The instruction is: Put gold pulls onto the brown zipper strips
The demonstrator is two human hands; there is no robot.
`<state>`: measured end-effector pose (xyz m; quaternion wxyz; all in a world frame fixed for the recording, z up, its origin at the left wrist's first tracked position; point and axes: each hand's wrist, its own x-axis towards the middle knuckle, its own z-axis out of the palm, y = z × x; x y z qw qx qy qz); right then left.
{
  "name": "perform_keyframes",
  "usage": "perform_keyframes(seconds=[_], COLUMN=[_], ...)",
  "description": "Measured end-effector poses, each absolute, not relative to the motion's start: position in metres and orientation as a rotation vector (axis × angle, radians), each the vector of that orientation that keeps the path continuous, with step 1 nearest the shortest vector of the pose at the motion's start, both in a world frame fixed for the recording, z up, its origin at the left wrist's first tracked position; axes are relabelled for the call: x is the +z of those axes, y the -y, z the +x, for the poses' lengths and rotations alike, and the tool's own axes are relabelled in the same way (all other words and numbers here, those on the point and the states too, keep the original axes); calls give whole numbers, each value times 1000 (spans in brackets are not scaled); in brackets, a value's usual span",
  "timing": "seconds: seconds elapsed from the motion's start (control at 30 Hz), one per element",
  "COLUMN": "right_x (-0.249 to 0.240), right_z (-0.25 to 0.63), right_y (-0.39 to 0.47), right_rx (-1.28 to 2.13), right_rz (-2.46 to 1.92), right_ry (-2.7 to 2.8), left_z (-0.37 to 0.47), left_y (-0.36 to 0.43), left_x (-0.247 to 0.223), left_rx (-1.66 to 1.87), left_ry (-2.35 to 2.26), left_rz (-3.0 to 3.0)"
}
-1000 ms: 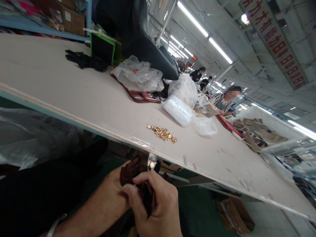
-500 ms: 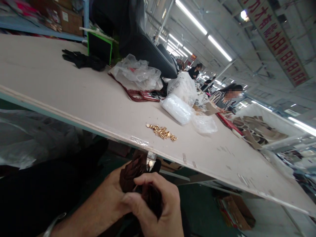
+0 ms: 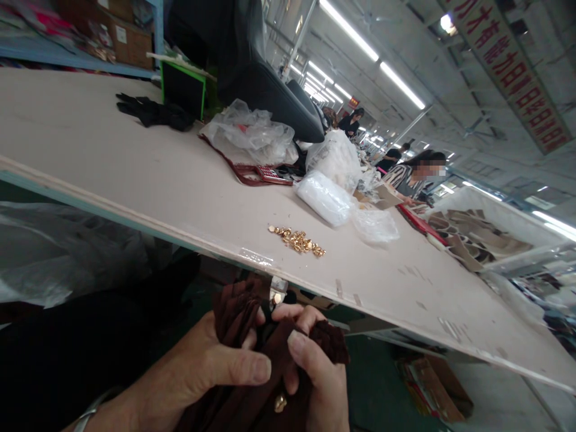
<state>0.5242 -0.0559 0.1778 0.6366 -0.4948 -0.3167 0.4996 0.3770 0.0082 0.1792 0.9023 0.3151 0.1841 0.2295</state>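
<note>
**Brown cloth (image 3: 274,360) gathered in the hands below the near edge of a counter (image 3: 180,180)**

The brown cloth lies in bunched folds between the wearer's hands, in front of the counter rather than upon it. The left hand (image 3: 220,360) grips the folds at their left side, its thumb laid across the front and its fingers largely hidden behind. The right hand (image 3: 321,363) is curled about the opposite side, pinching the material between thumb and fingers. A small gold-coloured piece (image 3: 280,403) shows against the cloth below the right thumb; whether it is fastened there cannot be told. A metal bracelet (image 3: 90,414) encircles the left wrist.

Just beyond the hands, at the counter's edge, is a pale fitting (image 3: 278,288) bearing a gold-coloured disc. On the counter, near this edge, lies a loose heap of gold-coloured pieces (image 3: 299,241). Behind the heap are a clear plastic packet (image 3: 324,198) and, to its left, a crumpled transparent bag (image 3: 252,129) beside a red keypad device (image 3: 273,174). Farther left, a black, glove-like item (image 3: 155,112) lies near a green-edged box (image 3: 182,87). Under the counter, at right, stands an open carton (image 3: 443,387). In the background, 1 person in a striped top (image 3: 400,177) is beyond the counter's far side.
</note>
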Motion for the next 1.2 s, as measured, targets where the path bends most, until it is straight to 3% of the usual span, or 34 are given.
perform_keyframes(seconds=[0.23,0.8,1.2], right_x=[178,180,182], right_z=[526,518,523], right_y=[60,58,53], right_rx=[1112,1057,1070], right_rz=[-1037,-1549,-1501], right_ry=[751,873,860], left_z=[377,377,377], left_y=[-3,-8,-13], left_x=[157,161,152], left_rx=[667,824,745], left_ry=[-668,-831,-810], left_rz=[646,976,1065])
